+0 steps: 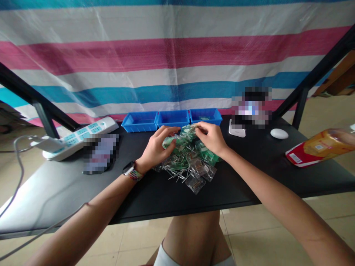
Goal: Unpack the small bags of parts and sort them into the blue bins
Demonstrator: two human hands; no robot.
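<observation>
1. We find the left hand (159, 147) at the centre of the frame, its fingers curved and thumb apart from them, at the green packets on the upper left of the pile; we cannot tell whether they grip anything
2. We find the right hand (212, 138) just right of centre, thumb and forefinger pinched on the edge of a green packet (188, 131)
3. We locate that packet at the centre of the frame, between the two hands and over the top of the pile
4. We record the pile (180, 162) below it on the black table (144, 203): green packets, loose metal pins and, at its lower right, clear packets (195, 183) of brownish pieces
5. We note three blue bins (140, 128) in a row at upper centre, beyond the hands; the right-hand one holds some pale green material
6. We note a white power strip (80, 135) at left, a white case (237, 132) right of centre, and a bottle (316, 149) at far right
</observation>
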